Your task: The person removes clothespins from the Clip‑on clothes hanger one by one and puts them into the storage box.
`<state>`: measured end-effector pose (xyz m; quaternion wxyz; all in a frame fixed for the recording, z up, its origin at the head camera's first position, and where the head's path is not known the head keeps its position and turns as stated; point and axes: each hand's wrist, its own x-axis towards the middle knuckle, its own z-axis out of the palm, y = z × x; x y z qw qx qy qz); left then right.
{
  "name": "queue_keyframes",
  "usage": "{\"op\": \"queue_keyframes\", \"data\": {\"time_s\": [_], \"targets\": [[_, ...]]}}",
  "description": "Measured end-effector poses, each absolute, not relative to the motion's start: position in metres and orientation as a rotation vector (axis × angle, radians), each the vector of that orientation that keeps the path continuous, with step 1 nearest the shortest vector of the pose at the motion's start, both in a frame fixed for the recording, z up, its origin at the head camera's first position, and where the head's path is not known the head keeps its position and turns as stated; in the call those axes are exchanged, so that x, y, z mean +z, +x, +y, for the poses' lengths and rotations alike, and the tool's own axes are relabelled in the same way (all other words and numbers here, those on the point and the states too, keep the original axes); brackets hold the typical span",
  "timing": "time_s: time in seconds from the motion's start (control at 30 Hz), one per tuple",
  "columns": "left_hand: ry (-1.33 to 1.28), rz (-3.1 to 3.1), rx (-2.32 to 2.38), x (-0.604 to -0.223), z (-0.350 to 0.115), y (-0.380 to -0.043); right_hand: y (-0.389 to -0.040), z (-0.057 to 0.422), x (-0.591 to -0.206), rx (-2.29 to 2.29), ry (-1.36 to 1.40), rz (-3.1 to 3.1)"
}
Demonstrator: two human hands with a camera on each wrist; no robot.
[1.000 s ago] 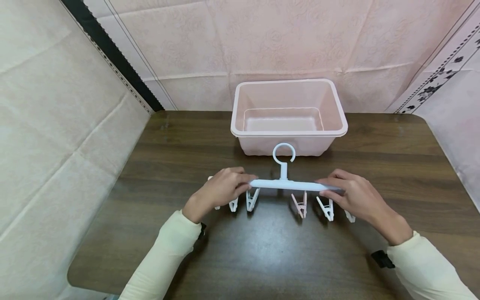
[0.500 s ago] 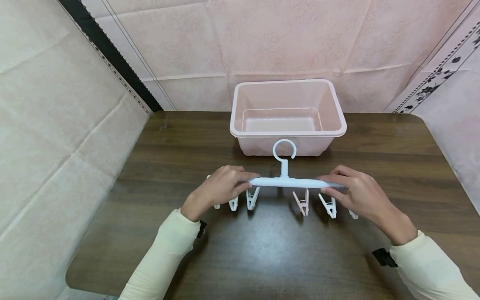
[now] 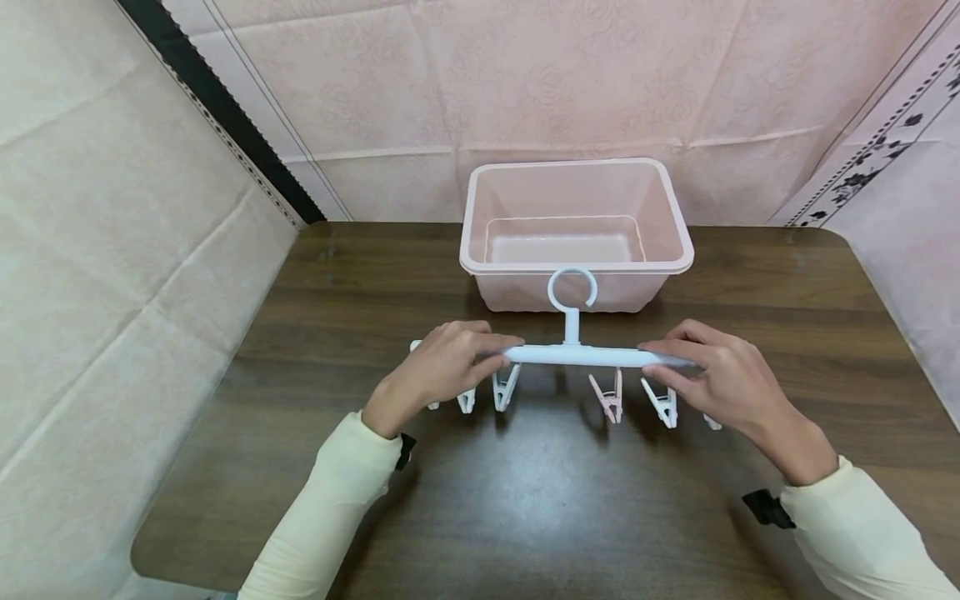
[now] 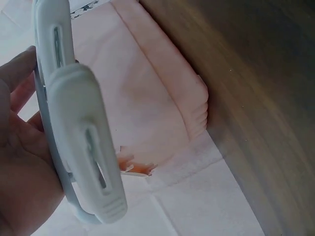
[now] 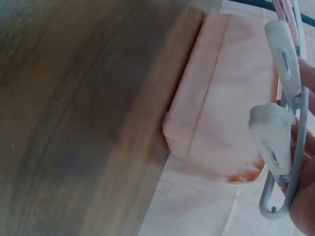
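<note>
A pale blue clip hanger (image 3: pixel 573 356) is held level above the table in both hands, its round hook (image 3: pixel 572 289) pointing up. My left hand (image 3: pixel 442 360) pinches the bar toward its left end, and my right hand (image 3: pixel 723 375) pinches the right part between thumb and fingers. Below the bar hang several clips, among them a white clip (image 3: pixel 506 387) near the left hand, a pink clip (image 3: pixel 609 395) and another white clip (image 3: pixel 663 403) near the right hand. In the left wrist view a white clip (image 4: pixel 83 142) fills the foreground; a white clip (image 5: pixel 271 140) shows close in the right wrist view.
Behind the hanger, at the back of the brown wooden table (image 3: pixel 487 517), stands a pink plastic basin (image 3: pixel 577 283) with nothing visible inside. The hook overlaps its front wall in the head view. A pale patterned cloth (image 3: pixel 375 92) hangs at the back and sides.
Both hands have raised the hanger slightly and shifted it a little to the right and toward the basin; the hook now reaches the basin's rim in the head view. The grips are the same.
</note>
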<state>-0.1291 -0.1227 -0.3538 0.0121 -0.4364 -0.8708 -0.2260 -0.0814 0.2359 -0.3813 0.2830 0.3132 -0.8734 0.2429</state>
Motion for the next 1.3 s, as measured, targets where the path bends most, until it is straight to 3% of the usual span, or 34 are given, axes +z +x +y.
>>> {"op": "queue_keyframes", "data": {"time_s": [1.3], "targets": [[-1.323, -2.567, -0.745, -0.331, -0.125, -0.126, -0.083, 0.233, -0.347, 0.646, 0.833, -2.362]]}}
